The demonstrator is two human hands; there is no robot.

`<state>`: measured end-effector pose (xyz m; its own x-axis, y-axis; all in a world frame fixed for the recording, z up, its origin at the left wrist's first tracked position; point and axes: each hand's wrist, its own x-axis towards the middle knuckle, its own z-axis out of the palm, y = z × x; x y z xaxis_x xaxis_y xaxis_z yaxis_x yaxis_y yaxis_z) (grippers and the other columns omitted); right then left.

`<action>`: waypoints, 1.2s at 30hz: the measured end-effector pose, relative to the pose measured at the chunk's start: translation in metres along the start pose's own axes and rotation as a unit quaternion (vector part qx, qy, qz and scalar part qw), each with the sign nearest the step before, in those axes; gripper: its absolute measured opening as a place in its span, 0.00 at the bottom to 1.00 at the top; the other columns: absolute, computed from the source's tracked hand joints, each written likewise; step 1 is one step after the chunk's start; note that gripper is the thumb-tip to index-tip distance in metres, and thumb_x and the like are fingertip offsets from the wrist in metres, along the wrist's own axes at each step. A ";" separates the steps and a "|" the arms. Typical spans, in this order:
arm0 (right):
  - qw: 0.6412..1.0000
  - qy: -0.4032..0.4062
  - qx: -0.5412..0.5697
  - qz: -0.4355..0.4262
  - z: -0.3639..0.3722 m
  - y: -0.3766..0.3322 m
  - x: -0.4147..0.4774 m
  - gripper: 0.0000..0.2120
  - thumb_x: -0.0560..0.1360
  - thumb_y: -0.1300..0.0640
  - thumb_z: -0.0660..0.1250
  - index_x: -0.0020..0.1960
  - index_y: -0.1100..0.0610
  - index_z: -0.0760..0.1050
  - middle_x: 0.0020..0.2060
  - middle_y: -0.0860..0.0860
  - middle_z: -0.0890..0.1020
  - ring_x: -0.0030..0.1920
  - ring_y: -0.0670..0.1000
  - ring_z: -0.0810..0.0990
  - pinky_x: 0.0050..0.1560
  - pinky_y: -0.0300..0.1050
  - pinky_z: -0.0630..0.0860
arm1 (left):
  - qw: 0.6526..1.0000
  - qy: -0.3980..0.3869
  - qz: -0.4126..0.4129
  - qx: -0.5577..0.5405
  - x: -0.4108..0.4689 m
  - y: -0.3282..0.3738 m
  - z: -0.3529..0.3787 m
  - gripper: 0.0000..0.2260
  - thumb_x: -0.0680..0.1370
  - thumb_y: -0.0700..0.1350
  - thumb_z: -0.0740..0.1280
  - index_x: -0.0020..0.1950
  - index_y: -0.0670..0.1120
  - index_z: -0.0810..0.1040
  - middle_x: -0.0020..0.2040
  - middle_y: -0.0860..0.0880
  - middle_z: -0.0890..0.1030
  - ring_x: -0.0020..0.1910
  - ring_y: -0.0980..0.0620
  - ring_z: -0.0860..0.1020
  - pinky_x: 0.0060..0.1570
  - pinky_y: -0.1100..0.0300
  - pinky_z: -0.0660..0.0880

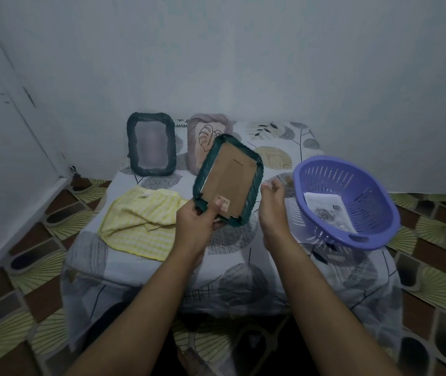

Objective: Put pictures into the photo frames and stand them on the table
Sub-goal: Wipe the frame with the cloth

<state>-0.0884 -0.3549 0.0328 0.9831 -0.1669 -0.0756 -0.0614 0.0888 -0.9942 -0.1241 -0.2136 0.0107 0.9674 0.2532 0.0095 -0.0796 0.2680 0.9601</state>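
**Holding a frame back-side up over the tabletop**

Gripping the near end of the teal frame, the left hand has its thumb pressed on the brown backing board beside a small barcode sticker. The frame is tilted, raised above the tabletop.

The right hand hovers just right of it, fingers loose and apart, holding nothing. I cannot tell whether it touches the frame's edge.

Left of the left hand lies a rumpled yellow checked cloth. Right of the right hand sits a purple basket with a printed picture inside.

Beyond the hands two frames stand upright by the wall: a dark green frame and a pink frame showing a leaf drawing, partly hidden behind the held one.
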 end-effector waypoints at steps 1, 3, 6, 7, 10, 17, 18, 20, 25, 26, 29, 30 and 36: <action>1.000 0.000 0.013 0.012 0.001 0.002 0.001 0.22 0.85 0.46 0.50 0.78 0.50 0.56 0.76 0.53 0.64 0.72 0.54 0.66 0.66 0.48 0.64 | 0.999 -0.001 -0.027 -0.048 -0.001 0.000 0.001 0.09 0.78 0.40 0.69 0.58 0.40 0.79 0.52 0.41 0.85 0.51 0.42 0.84 0.44 0.51 0.82; 0.999 -0.002 0.037 0.032 0.005 0.005 0.001 0.22 0.85 0.43 0.49 0.76 0.50 0.60 0.75 0.53 0.67 0.72 0.55 0.68 0.72 0.54 0.65 | 0.991 -0.015 -0.069 -0.118 -0.003 -0.002 0.002 0.12 0.78 0.39 0.68 0.61 0.38 0.77 0.54 0.40 0.84 0.52 0.41 0.84 0.43 0.52 0.82; 0.997 -0.007 0.065 0.037 0.009 0.008 0.000 0.20 0.85 0.43 0.51 0.68 0.52 0.71 0.65 0.52 0.77 0.66 0.53 0.75 0.70 0.59 0.70 | 0.978 -0.035 -0.107 -0.177 -0.005 -0.010 0.000 0.16 0.77 0.37 0.68 0.65 0.37 0.75 0.58 0.39 0.82 0.51 0.44 0.84 0.45 0.49 0.83; 0.997 -0.005 0.067 0.031 0.009 0.009 0.000 0.16 0.85 0.46 0.51 0.61 0.51 0.74 0.59 0.51 0.79 0.61 0.52 0.77 0.67 0.58 0.73 | 0.977 -0.038 -0.115 -0.178 -0.006 -0.013 -0.001 0.17 0.77 0.36 0.68 0.66 0.37 0.74 0.58 0.38 0.82 0.50 0.44 0.84 0.46 0.48 0.83; 0.997 -0.007 0.069 0.027 0.008 0.014 0.003 0.11 0.86 0.52 0.53 0.53 0.52 0.73 0.50 0.52 0.81 0.53 0.53 0.80 0.59 0.57 0.77 | 0.981 -0.027 -0.120 -0.152 -0.009 -0.019 -0.001 0.17 0.77 0.35 0.68 0.66 0.37 0.73 0.55 0.39 0.82 0.45 0.46 0.84 0.38 0.54 0.83; 0.996 -0.032 0.081 0.031 0.005 0.025 0.003 0.09 0.84 0.61 0.58 0.57 0.51 0.74 0.52 0.53 0.84 0.53 0.55 0.83 0.54 0.58 0.81 | 0.970 0.092 0.004 0.226 -0.011 -0.030 -0.006 0.30 0.72 0.45 0.77 0.68 0.45 0.67 0.63 0.48 0.75 0.58 0.51 0.76 0.55 0.56 0.76; 0.996 -0.033 0.081 0.029 0.005 0.026 0.002 0.09 0.84 0.61 0.57 0.57 0.50 0.74 0.51 0.52 0.84 0.52 0.54 0.83 0.54 0.57 0.81 | 0.948 0.116 0.048 0.293 -0.010 -0.029 -0.008 0.33 0.71 0.47 0.78 0.70 0.45 0.65 0.64 0.48 0.71 0.60 0.51 0.72 0.58 0.55 0.72; 0.996 -0.038 0.081 0.029 0.004 0.029 0.000 0.10 0.84 0.62 0.57 0.56 0.50 0.74 0.50 0.51 0.84 0.50 0.52 0.83 0.54 0.56 0.81 | 0.906 0.128 0.135 0.379 -0.008 -0.021 -0.009 0.31 0.70 0.50 0.77 0.68 0.45 0.68 0.63 0.47 0.71 0.62 0.48 0.70 0.61 0.51 0.70; 0.993 -0.048 0.106 0.036 0.006 0.034 -0.002 0.10 0.83 0.63 0.58 0.60 0.56 0.75 0.51 0.56 0.85 0.50 0.56 0.84 0.49 0.54 0.83 | 0.856 0.020 0.126 0.501 0.004 -0.003 0.001 0.31 0.68 0.60 0.74 0.65 0.48 0.69 0.59 0.49 0.72 0.60 0.48 0.72 0.61 0.47 0.70; 0.991 -0.045 0.115 0.041 0.007 0.035 -0.002 0.10 0.83 0.64 0.58 0.59 0.56 0.75 0.50 0.56 0.85 0.49 0.56 0.84 0.48 0.53 0.83 | 0.845 -0.002 0.104 0.525 0.007 -0.001 0.003 0.34 0.68 0.61 0.74 0.67 0.47 0.68 0.61 0.48 0.71 0.62 0.48 0.71 0.61 0.46 0.71; 0.990 -0.038 0.123 0.050 0.011 0.039 -0.002 0.10 0.82 0.66 0.59 0.59 0.57 0.75 0.48 0.57 0.85 0.46 0.57 0.84 0.48 0.53 0.82 | 0.842 -0.058 0.044 0.535 0.014 0.006 0.005 0.37 0.67 0.57 0.76 0.69 0.44 0.65 0.64 0.45 0.70 0.61 0.46 0.73 0.59 0.50 0.74; 0.991 -0.037 0.120 0.051 0.012 0.041 -0.002 0.10 0.82 0.66 0.59 0.60 0.58 0.75 0.48 0.58 0.85 0.47 0.57 0.84 0.48 0.53 0.82 | 0.841 -0.071 0.035 0.536 0.016 0.009 0.005 0.36 0.68 0.55 0.77 0.69 0.43 0.65 0.63 0.44 0.70 0.59 0.46 0.73 0.56 0.53 0.74; 0.995 -0.032 0.092 0.038 0.012 0.042 -0.002 0.10 0.82 0.64 0.60 0.62 0.59 0.74 0.48 0.56 0.84 0.44 0.54 0.83 0.45 0.49 0.80 | 0.804 -0.083 0.007 0.589 0.025 0.032 0.008 0.33 0.69 0.59 0.71 0.67 0.44 0.66 0.61 0.44 0.74 0.57 0.44 0.75 0.54 0.48 0.76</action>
<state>-0.0910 -0.3394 -0.0076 0.9860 -0.0908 -0.1397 -0.1096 0.2778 -0.9544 -0.1005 -0.2061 0.0442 0.9949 0.0946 -0.0349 0.0979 -0.8245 0.5573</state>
